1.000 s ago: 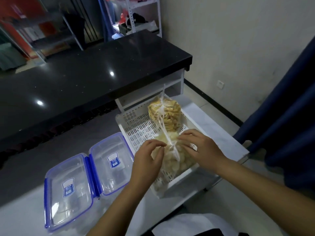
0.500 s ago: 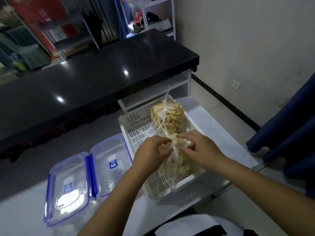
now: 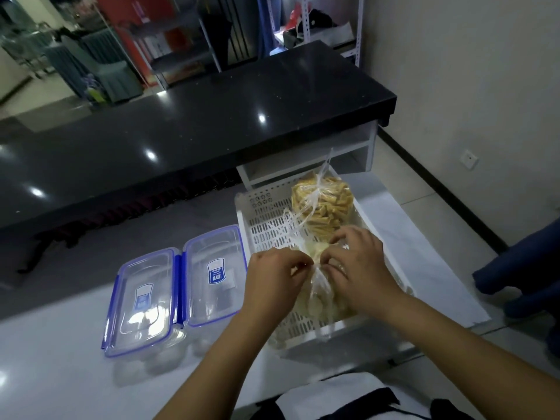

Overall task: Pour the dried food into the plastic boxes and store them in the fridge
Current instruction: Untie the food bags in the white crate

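While both lidded boxes (image 3: 178,289) wait lower left, hands work a knot.
Left hand (image 3: 272,283) and right hand (image 3: 360,268) pinch the pale bag (image 3: 321,301) in the basket (image 3: 260,219), centre frame; yanking could tear it, spilling food.

Near bag of dried food (image 3: 315,301): clear plastic, filled with pale, whitish round pieces; lies in the near end of the white perforated basket (image 3: 263,234), its twisted, tied neck pointing up at the middle.

Far bag of dried food (image 3: 322,207): clear plastic, filled with yellow-orange stick-shaped pieces; stands in the far end of the same basket, knotted at the top with a thin tail of plastic rising above the knot.

Left plastic box (image 3: 142,301): clear, rectangular, blue-trimmed lid closed, blue label at centre; sits on the pale surface left of the basket.

Right plastic box (image 3: 215,274): same kind, lid closed; just beside the left box, between it and the basket.
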`<action>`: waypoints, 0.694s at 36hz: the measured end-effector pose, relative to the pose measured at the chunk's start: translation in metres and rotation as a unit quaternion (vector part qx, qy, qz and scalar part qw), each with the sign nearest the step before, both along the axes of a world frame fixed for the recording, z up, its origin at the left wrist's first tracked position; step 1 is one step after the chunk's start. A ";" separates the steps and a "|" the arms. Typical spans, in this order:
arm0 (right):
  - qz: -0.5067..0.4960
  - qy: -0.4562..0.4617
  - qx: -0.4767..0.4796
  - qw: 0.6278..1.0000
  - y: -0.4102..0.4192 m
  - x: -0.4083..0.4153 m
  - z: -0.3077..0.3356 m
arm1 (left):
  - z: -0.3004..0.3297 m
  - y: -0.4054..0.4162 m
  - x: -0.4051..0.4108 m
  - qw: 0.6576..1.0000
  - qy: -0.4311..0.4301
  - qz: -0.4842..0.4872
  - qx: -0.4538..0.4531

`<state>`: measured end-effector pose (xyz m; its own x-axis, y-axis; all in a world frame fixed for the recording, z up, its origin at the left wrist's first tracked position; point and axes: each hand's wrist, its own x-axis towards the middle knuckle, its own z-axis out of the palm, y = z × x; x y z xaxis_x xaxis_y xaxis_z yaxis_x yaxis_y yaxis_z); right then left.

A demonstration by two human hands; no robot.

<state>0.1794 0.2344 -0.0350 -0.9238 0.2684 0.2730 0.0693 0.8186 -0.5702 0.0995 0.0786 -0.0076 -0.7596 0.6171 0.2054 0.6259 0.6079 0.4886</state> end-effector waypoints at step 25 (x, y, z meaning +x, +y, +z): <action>-0.021 -0.008 -0.137 0.990 0.050 0.033 0.003 | -0.020 -0.032 0.008 0.957 -0.182 0.160 0.159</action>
<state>0.2122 0.2842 -0.0325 -0.9140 0.3680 0.1706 0.1100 0.6298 -0.7689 0.1075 0.0463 -0.0276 -0.9562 0.2912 0.0297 0.1857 0.5251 0.8305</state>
